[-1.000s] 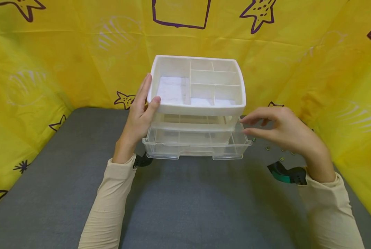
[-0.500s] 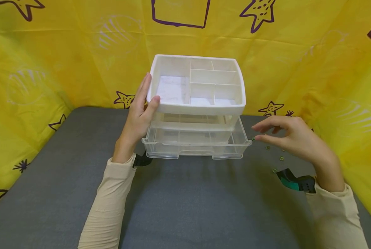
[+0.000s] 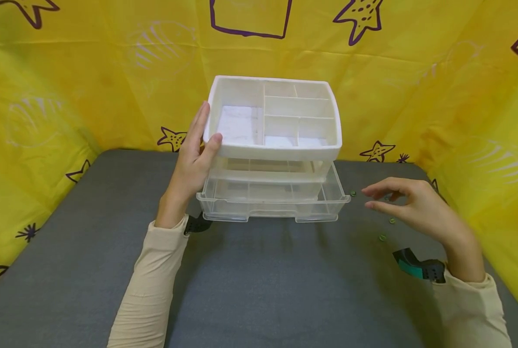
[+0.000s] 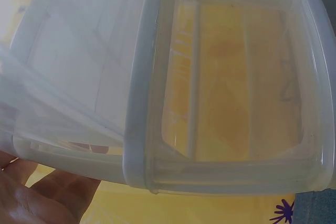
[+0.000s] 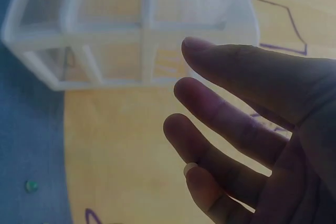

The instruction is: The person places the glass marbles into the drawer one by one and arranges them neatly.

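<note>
A white plastic drawer organizer [image 3: 280,153] stands at the middle of the table in the head view, with a divided tray on top. Its clear bottom drawer [image 3: 272,212] is pulled out towards me. My left hand [image 3: 191,162] holds the organizer's upper left side, thumb on the front rim and fingers along the side. To the right, my right hand [image 3: 420,208] hovers apart from the organizer, thumb and fingers separated, nothing between them. Small round green pieces, perhaps buttons, lie near it, one by the drawer [image 3: 353,193] and another green piece [image 3: 382,238] nearer me.
A dark grey cloth [image 3: 259,290] covers the table. Yellow fabric [image 3: 124,87] with drawn stars and fish hangs behind and on both sides. Black straps sit at both wrists, the right strap [image 3: 417,266] with a green part.
My right hand has moved away from the drawer's right side, going right and towards me, and lower in view. More green pieces came into sight. My left hand and the organizer stayed in place.
</note>
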Motion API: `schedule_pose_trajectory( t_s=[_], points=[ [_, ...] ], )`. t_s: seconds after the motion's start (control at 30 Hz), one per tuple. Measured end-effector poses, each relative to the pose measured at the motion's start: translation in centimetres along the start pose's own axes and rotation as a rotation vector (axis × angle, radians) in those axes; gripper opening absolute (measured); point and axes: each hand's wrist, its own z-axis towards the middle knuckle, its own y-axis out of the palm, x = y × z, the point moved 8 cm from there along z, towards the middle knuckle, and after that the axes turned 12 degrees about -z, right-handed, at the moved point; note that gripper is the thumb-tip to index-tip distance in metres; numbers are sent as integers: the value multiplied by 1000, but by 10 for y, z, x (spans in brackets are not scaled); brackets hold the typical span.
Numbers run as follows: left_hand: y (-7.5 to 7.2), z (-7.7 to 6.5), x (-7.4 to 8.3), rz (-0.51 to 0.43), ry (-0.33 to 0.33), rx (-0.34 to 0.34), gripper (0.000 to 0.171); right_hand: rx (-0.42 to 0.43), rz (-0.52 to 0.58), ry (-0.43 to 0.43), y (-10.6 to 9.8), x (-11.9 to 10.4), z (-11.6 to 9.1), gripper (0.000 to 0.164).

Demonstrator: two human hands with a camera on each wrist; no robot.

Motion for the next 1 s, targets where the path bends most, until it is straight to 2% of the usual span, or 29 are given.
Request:
schedule_pose_trajectory(
  t_s=[0.6,1.0],
  points=[
    [0,0,1,-1,2,3,62,-128,89,117,30,39,-28,22],
    [0,0,0,-1,4,4,62,-242,44,209,45,63,-36,29]
  ],
)
